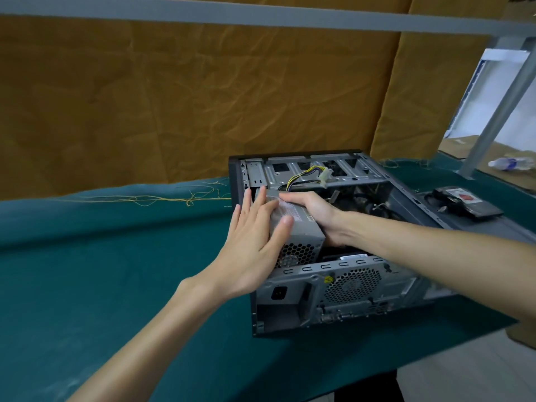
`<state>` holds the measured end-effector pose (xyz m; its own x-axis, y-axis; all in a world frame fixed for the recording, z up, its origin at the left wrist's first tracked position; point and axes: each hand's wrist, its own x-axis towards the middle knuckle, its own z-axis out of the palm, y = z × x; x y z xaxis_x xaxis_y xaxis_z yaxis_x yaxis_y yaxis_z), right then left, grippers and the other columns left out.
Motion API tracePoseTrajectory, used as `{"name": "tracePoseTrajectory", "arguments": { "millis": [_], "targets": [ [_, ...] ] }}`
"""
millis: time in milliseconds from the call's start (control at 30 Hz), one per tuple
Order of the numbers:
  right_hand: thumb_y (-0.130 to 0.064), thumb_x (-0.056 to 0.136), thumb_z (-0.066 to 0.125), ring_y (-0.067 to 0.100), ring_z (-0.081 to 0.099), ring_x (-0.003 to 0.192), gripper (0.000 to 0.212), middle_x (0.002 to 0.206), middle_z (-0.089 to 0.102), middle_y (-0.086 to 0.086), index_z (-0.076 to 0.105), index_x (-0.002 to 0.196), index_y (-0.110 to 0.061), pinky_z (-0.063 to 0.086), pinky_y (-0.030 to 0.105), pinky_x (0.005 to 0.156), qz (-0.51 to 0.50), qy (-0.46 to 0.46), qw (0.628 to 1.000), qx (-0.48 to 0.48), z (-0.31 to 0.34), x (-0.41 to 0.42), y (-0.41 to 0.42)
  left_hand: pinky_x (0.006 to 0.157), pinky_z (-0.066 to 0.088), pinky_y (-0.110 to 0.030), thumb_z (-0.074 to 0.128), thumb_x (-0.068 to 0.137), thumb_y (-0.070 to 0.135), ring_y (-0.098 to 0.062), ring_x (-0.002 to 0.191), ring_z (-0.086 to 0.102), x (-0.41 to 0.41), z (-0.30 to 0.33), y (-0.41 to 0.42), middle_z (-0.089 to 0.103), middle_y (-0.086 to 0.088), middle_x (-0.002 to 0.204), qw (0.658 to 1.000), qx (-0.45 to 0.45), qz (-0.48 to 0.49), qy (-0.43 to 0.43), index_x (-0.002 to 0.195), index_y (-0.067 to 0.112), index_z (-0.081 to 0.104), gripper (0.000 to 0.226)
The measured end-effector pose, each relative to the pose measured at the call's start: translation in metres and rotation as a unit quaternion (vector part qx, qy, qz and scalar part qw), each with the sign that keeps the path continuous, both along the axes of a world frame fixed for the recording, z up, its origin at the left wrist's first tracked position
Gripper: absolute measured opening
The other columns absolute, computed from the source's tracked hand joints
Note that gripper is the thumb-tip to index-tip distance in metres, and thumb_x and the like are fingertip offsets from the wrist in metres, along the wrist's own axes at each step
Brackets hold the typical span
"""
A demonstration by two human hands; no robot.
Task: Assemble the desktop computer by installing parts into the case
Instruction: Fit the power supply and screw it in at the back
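Item: power supply point(301, 227), grey metal box with a honeycomb vent, sitting tilted in the near-left corner of the open case point(342, 288), its near end raised above the rear panel.

Your left hand point(255, 227) lies flat against its left side, fingers straight. Your right hand point(316, 216) curls over its top and right side, gripping it.

Handling, as judged: rigid, fairly heavy, smooth-sided. Hold the flat sides, clear of the vent, and mind the wire bundle point(307, 175) draped on the drive cage.

Grey honeycomb-perforated power supply point(295, 227), teal tablecloth point(116, 271), ochre backdrop point(188, 97)
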<state>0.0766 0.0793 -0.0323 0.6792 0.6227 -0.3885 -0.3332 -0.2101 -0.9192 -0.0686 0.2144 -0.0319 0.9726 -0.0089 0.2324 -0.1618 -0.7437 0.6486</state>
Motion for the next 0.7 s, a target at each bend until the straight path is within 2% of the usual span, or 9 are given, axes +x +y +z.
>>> {"name": "tracePoseTrajectory", "arguments": {
  "millis": [100, 233, 300, 333, 400, 467, 500, 567, 700],
  "targets": [
    [-0.038, 0.108, 0.040, 0.042, 0.065, 0.117, 0.047, 0.129, 0.067, 0.024, 0.061, 0.139, -0.009, 0.049, 0.049, 0.106, 0.010, -0.032, 0.999, -0.029, -0.006, -0.006, 0.004, 0.123, -0.010, -0.025, 0.013, 0.102, 0.062, 0.011, 0.146, -0.025, -0.002, -0.004, -0.002, -0.010, 0.022, 0.167, 0.997, -0.074, 0.009, -0.016, 0.162, 0.032, 0.017, 0.067],
    [-0.047, 0.105, 0.047, 0.027, 0.065, 0.122, 0.043, 0.128, 0.071, 0.006, 0.065, 0.135, -0.022, 0.040, 0.047, 0.116, 0.026, -0.116, 0.988, -0.101, -0.004, -0.007, 0.006, 0.121, 0.005, -0.018, 0.027, 0.109, 0.049, 0.011, 0.150, 0.004, 0.006, -0.015, -0.001, 0.012, 0.021, 0.167, 0.966, -0.242, 0.088, -0.028, 0.161, 0.028, 0.026, 0.056],
    [-0.062, 0.099, 0.049, 0.028, 0.066, 0.119, 0.059, 0.125, 0.071, 0.004, 0.067, 0.128, -0.014, 0.043, 0.043, 0.112, 0.026, -0.180, 0.965, -0.191, 0.002, -0.008, 0.007, 0.121, 0.011, -0.022, 0.035, 0.109, 0.039, 0.002, 0.151, 0.015, 0.013, -0.020, 0.003, 0.017, 0.016, 0.167, 0.952, -0.275, 0.132, -0.008, 0.161, 0.024, 0.025, 0.055],
    [-0.069, 0.096, 0.048, 0.030, 0.067, 0.115, 0.070, 0.121, 0.069, 0.006, 0.064, 0.126, -0.008, 0.048, 0.040, 0.101, 0.023, -0.230, 0.939, -0.254, 0.006, -0.009, 0.009, 0.123, 0.014, -0.027, 0.038, 0.109, 0.037, -0.003, 0.151, 0.019, 0.018, -0.021, 0.005, 0.018, 0.014, 0.167, 0.945, -0.292, 0.147, 0.005, 0.162, 0.023, 0.022, 0.057],
    [-0.072, 0.095, 0.042, 0.030, 0.066, 0.106, 0.080, 0.125, 0.060, 0.013, 0.050, 0.134, -0.002, 0.046, 0.038, 0.076, 0.005, -0.372, 0.856, -0.360, 0.013, -0.013, 0.013, 0.125, 0.023, -0.040, 0.040, 0.107, 0.038, -0.013, 0.150, 0.028, 0.027, -0.021, 0.010, 0.024, 0.008, 0.167, 0.924, -0.340, 0.172, 0.041, 0.163, 0.023, 0.017, 0.062],
    [-0.061, 0.100, 0.041, 0.028, 0.061, 0.103, 0.067, 0.129, 0.057, 0.013, 0.046, 0.134, -0.004, 0.046, 0.041, 0.073, -0.015, -0.527, 0.766, -0.369, 0.019, -0.015, 0.020, 0.121, 0.031, -0.046, 0.039, 0.107, 0.038, -0.020, 0.146, 0.038, 0.035, -0.020, 0.012, 0.034, 0.002, 0.163, 0.902, -0.380, 0.188, 0.075, 0.161, 0.021, 0.022, 0.059],
    [-0.054, 0.103, 0.042, 0.028, 0.062, 0.098, 0.051, 0.116, 0.063, 0.010, 0.054, 0.120, -0.008, 0.047, 0.041, 0.073, -0.013, -0.564, 0.751, -0.343, 0.022, -0.016, 0.025, 0.119, 0.034, -0.047, 0.038, 0.107, 0.038, -0.023, 0.143, 0.042, 0.037, -0.020, 0.012, 0.040, -0.001, 0.159, 0.896, -0.390, 0.194, 0.084, 0.159, 0.018, 0.028, 0.056],
    [-0.042, 0.107, 0.039, 0.029, 0.062, 0.082, 0.041, 0.082, 0.064, 0.005, 0.055, 0.083, -0.013, 0.045, 0.038, 0.069, 0.030, -0.543, 0.782, -0.305, 0.023, -0.017, 0.037, 0.117, 0.036, -0.051, 0.035, 0.107, 0.036, -0.029, 0.137, 0.048, 0.037, -0.020, 0.012, 0.049, -0.009, 0.151, 0.891, -0.398, 0.199, 0.088, 0.152, 0.014, 0.040, 0.050],
    [-0.032, 0.108, 0.030, 0.034, 0.055, 0.084, 0.041, 0.085, 0.059, 0.008, 0.044, 0.072, -0.018, 0.037, 0.039, 0.069, 0.054, -0.519, 0.795, -0.308, 0.013, -0.021, 0.046, 0.117, 0.036, -0.054, 0.032, 0.108, 0.040, -0.031, 0.137, 0.049, 0.031, -0.021, 0.010, 0.051, -0.014, 0.149, 0.891, -0.399, 0.200, 0.084, 0.146, 0.009, 0.045, 0.050]
  ]
}}
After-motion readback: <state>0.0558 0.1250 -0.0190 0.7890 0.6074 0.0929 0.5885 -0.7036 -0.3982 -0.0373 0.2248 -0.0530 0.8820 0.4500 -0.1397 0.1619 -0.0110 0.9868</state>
